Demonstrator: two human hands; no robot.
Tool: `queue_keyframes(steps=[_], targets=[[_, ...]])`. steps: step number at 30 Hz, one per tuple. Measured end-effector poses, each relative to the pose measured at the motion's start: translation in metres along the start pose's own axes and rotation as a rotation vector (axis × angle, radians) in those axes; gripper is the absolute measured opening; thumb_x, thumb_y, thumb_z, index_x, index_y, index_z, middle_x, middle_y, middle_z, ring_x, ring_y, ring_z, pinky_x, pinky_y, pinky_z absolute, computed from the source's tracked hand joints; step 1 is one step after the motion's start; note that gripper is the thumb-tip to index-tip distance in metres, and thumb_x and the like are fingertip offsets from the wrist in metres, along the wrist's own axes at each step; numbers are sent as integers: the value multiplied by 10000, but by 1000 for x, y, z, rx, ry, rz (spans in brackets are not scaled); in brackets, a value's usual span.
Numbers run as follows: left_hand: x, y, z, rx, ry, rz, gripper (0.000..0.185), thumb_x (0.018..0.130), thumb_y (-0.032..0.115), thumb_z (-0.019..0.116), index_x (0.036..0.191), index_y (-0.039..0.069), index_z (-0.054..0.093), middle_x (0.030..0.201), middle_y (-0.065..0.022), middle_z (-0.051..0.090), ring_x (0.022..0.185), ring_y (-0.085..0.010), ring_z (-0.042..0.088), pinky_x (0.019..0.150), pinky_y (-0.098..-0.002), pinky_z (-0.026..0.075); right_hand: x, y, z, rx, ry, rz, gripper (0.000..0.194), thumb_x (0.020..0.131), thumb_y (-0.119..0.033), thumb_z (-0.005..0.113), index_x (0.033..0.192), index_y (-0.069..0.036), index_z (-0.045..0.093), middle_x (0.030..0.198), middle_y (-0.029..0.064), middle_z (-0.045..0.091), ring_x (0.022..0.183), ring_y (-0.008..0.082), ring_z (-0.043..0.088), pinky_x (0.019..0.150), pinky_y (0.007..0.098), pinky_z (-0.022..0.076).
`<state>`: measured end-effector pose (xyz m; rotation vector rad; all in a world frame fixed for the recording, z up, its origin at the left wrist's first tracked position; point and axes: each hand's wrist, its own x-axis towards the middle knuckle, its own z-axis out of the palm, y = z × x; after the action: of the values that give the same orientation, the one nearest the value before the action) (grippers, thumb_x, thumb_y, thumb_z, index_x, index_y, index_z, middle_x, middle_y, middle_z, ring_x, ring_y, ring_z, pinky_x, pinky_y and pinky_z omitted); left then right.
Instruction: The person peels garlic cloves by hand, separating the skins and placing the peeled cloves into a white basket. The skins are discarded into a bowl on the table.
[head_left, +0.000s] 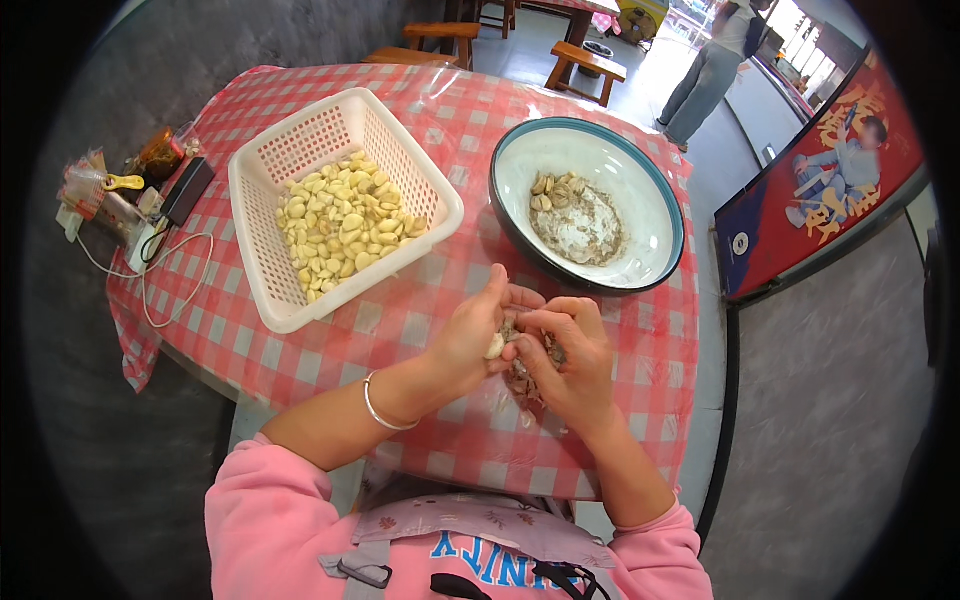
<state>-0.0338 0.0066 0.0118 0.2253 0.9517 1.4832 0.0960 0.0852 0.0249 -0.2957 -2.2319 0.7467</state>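
My left hand (472, 330) cups a pale garlic clove (495, 346) and bits of skin in its palm. Fingertips of my right hand (574, 352) pinch at the same spot, touching the clove's papery skin. Beneath both hands a small heap of garlic skins (525, 382) lies on the checked tablecloth. To the left, a white plastic basket (259, 217) holds many peeled garlic cloves (345, 217). Beyond my right hand stands a wide bowl (652, 202) with a blue-green rim; unpeeled cloves (555, 191) and loose skins sit in it under water or a glossy film, I cannot tell which.
A red-and-white checked tablecloth (420, 352) covers the table. At its left edge are a black box (187, 191), a white cable (210, 259) and a jar (160, 154). Wooden stools (589, 66) stand past the far edge. A person (709, 75) stands at the upper right.
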Motion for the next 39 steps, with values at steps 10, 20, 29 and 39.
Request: queue_keyframes(steps=[10, 20, 29, 39], targets=[[4, -10, 1, 27, 68, 131, 511, 1017, 459, 305, 1065, 8, 540, 912, -79, 589, 768, -135, 572, 657, -269, 492, 0, -4, 4, -59, -189, -68, 324, 705, -115, 738, 999, -23, 638, 962, 122, 564, 974, 301, 522, 825, 392, 434], [9, -7, -11, -219, -110, -54, 463, 1024, 411, 306, 1046, 14, 543, 967, -131, 605, 874, -221, 609, 823, -357, 519, -5, -4, 5, 153, 60, 218, 343, 752, -34, 710, 1069, -21, 579, 888, 106, 608, 768, 207, 607, 697, 298, 479], [0, 5, 3, -326, 72, -40, 395, 1006, 383, 378, 1007, 19, 530, 1030, -172, 574, 959, -292, 592, 838, -413, 526, -9, 15, -10, 1128, 58, 600, 129, 852, -12, 556, 964, -29, 496, 788, 19, 527, 595, 55, 448, 515, 192, 353], [3, -5, 0, -297, -10, 14, 421, 1001, 364, 395, 1118, -21, 520, 1098, -153, 560, 1028, -282, 570, 912, -433, 468, -13, -8, 12, -73, -277, 109, 117, 940, -116, 543, 1001, -20, 515, 711, 146, 601, 609, 298, 621, 524, 346, 448]])
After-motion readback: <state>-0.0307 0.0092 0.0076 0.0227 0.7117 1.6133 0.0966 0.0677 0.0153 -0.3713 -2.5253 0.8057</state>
